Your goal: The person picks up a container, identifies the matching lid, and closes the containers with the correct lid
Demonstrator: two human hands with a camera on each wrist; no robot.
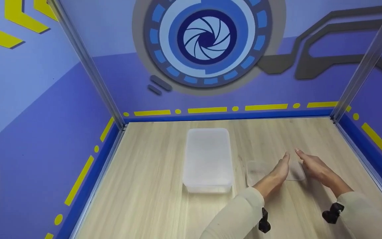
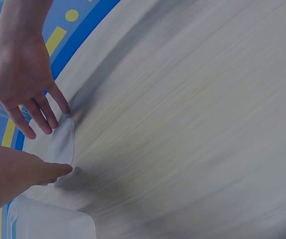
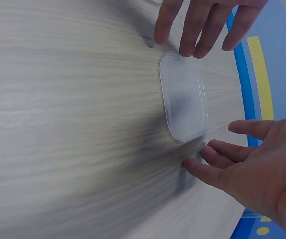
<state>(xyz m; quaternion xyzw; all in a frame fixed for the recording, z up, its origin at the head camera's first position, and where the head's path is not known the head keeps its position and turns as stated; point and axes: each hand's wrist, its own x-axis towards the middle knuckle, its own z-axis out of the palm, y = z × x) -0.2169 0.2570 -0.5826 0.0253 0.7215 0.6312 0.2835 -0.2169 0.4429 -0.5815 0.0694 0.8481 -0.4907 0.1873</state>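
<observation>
A small, flat, clear plastic lid [image 1: 297,172] with rounded corners lies on the table [image 3: 73,99] between the two hands. My left hand [image 1: 279,172] stands on its left side with the fingers extended. On the opposite side, my right hand [image 1: 317,168] faces it, fingers spread and slightly bent, as the right wrist view shows. Neither hand grips anything; whether the fingertips touch the lid is unclear. Just left of the left hand is a clear plastic container [image 1: 255,171], partly hidden by that hand.
A larger frosted white box [image 1: 208,159] with its lid on stands left of the clear container. Blue and purple printed panels [image 1: 111,76] wall in the table at the back and sides, with metal posts [image 1: 88,63] at the corners.
</observation>
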